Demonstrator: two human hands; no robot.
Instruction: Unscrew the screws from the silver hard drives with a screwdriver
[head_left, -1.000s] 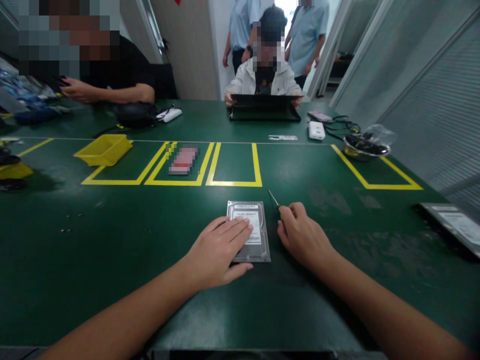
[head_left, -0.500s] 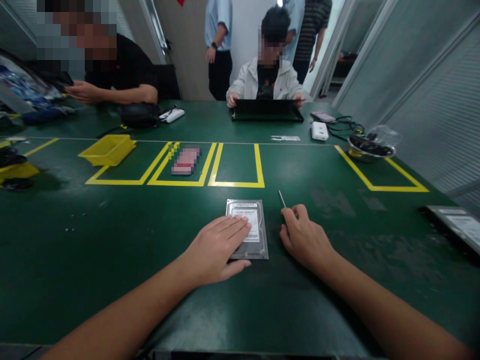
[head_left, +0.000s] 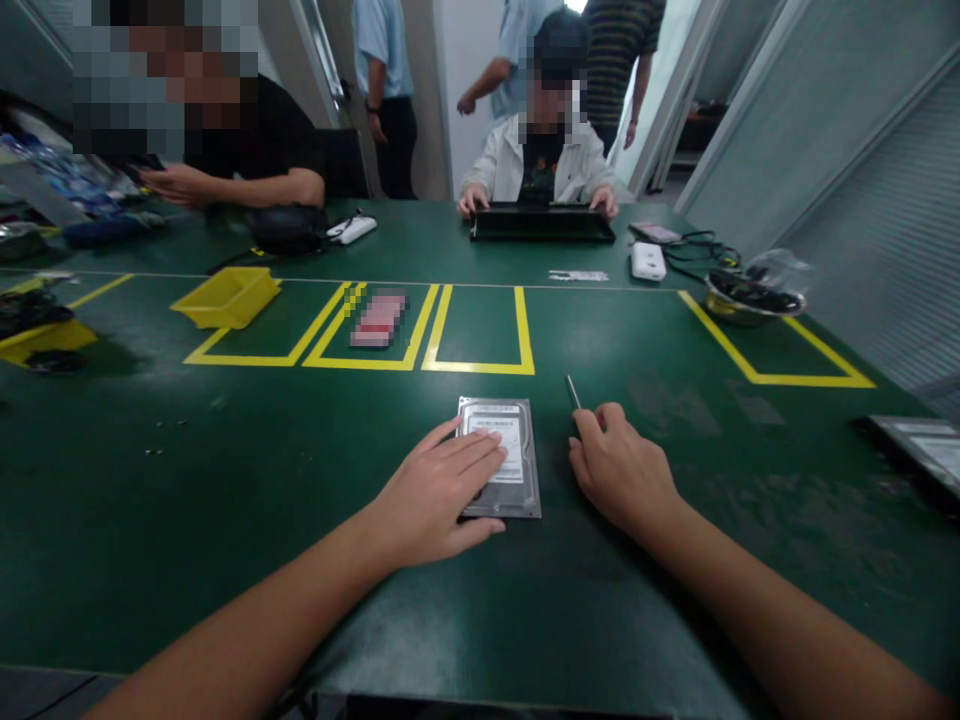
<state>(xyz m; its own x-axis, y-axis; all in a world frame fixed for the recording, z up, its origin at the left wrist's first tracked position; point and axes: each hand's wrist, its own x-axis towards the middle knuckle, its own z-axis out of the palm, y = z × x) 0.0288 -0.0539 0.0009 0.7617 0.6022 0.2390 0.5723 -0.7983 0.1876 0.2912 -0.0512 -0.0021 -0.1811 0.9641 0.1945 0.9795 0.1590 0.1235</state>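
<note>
A silver hard drive [head_left: 517, 497] with a white label lies flat on the green table in front of me. My left hand [head_left: 442, 490] rests on its left part, fingers stretched out over the label and thumb along the near edge. To the right of the drive, my right hand [head_left: 622, 465] is closed round a screwdriver [head_left: 573, 391]. Only its thin metal shaft shows, pointing away from me; the handle is hidden in my fingers. The shaft is apart from the drive.
Yellow tape outlines mark the table [head_left: 225, 560]. Beyond are a yellow bin [head_left: 229, 298], a pixelated pink item [head_left: 379, 320] and a metal bowl [head_left: 754, 300] of dark parts. Another drive [head_left: 919, 445] lies far right. A seated person opposite holds a black tray [head_left: 541, 223].
The view has shifted slightly, moving the table's things a little to the right. Both my hands keep their holds. People standing at the back have moved.
</note>
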